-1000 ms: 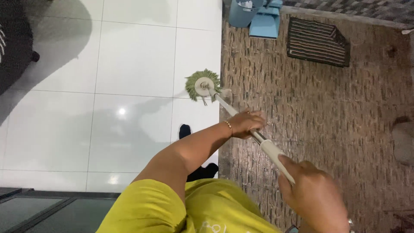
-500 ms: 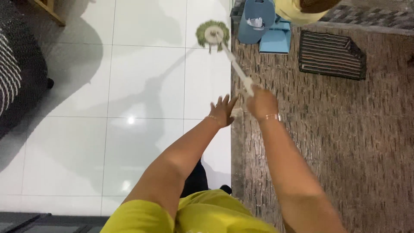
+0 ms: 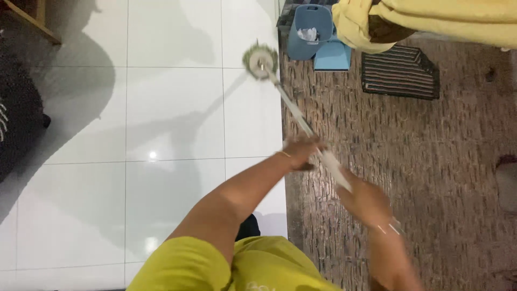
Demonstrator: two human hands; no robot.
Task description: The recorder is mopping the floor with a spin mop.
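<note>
Both the left hand [image 3: 301,152] and right hand [image 3: 366,202] close their fingers around the white-handled green round-headed mop [image 3: 260,60], its head on white tiles just beside a blue plastic bucket [image 3: 311,32] and striped doormat [image 3: 398,73].

green-and-white mop head [image 3: 260,59], white mop handle [image 3: 301,119], glossy white floor tiles [image 3: 172,113], mottled brown stone floor [image 3: 431,161], blue bucket [image 3: 309,29], dark striped mat [image 3: 398,73], yellow-green shirt [image 3: 226,269], yellow cloth [image 3: 441,21]
</note>
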